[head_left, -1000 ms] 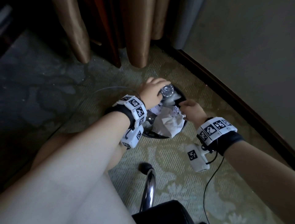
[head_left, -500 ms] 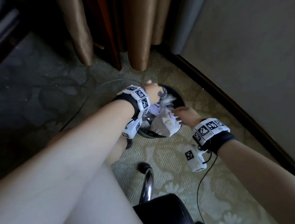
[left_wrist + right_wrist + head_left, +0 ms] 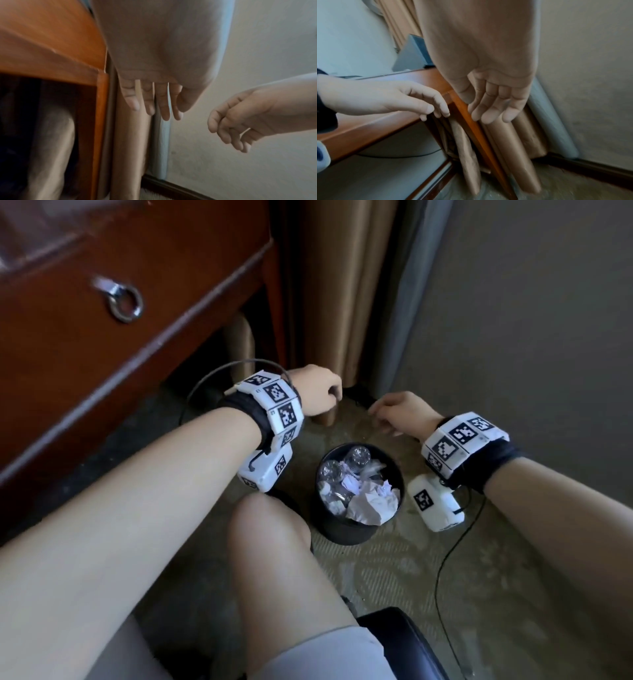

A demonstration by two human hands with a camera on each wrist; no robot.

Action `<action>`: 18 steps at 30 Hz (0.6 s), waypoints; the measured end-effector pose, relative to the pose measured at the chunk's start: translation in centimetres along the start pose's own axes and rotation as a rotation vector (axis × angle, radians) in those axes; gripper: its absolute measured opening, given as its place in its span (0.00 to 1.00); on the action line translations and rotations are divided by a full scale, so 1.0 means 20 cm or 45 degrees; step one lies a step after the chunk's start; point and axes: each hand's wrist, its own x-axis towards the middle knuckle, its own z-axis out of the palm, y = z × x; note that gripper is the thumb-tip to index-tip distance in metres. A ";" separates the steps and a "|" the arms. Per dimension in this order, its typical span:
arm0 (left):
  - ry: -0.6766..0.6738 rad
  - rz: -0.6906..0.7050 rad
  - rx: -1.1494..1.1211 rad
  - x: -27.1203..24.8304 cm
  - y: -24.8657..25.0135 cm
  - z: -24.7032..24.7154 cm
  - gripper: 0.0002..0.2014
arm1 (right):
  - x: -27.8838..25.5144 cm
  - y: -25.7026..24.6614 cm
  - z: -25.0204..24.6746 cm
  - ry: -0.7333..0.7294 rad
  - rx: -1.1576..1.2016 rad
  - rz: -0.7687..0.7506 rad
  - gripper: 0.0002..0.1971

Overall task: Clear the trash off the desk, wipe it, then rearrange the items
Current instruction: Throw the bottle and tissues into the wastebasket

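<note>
A black round trash bin [image 3: 342, 532] stands on the carpet, holding crumpled white paper [image 3: 368, 505] and clear plastic bottles [image 3: 358, 457]. Both my hands hover above and beyond it, empty. My left hand [image 3: 318, 392] is up near the desk corner with its fingers [image 3: 150, 102] hanging relaxed. My right hand [image 3: 397, 412] is level with it to the right, fingers [image 3: 493, 108] loosely bent, nothing in them. Each wrist view shows the other hand as well: the right hand [image 3: 240, 121] and the left hand [image 3: 419, 100].
The red-brown wooden desk [image 3: 102, 354] with a ring drawer pull [image 3: 125, 299] juts in at the left. Tan curtains [image 3: 329, 285] hang behind the bin, the wall [image 3: 513, 337] runs along the right. A black chair seat [image 3: 400, 642] and my bare knee [image 3: 267, 529] sit below.
Both hands have let go of the bottle and paper in the bin and risen clear of it. The view has lifted, bringing the desk drawer into sight.
</note>
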 end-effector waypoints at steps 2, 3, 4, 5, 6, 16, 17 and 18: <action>0.070 -0.015 0.022 -0.10 0.00 -0.13 0.12 | -0.06 -0.14 -0.03 -0.015 -0.034 -0.107 0.12; 0.101 -0.021 0.029 -0.14 -0.01 -0.19 0.12 | -0.09 -0.21 -0.04 -0.006 -0.063 -0.164 0.11; 0.128 -0.027 0.037 -0.19 -0.01 -0.25 0.12 | -0.12 -0.27 -0.06 0.011 -0.094 -0.217 0.10; 0.151 -0.033 0.046 -0.24 -0.01 -0.30 0.12 | -0.14 -0.34 -0.07 0.024 -0.127 -0.269 0.09; 0.171 -0.040 0.056 -0.29 -0.01 -0.36 0.12 | -0.17 -0.40 -0.08 0.031 -0.163 -0.316 0.10; 0.462 -0.156 0.250 -0.81 -0.05 -0.88 0.13 | -0.48 -1.02 -0.13 0.244 -0.376 -0.786 0.12; 0.490 -0.182 0.245 -0.86 -0.07 -0.92 0.13 | -0.49 -1.07 -0.12 0.271 -0.383 -0.826 0.12; 0.511 -0.211 0.230 -0.90 -0.09 -0.95 0.12 | -0.51 -1.11 -0.11 0.281 -0.396 -0.858 0.12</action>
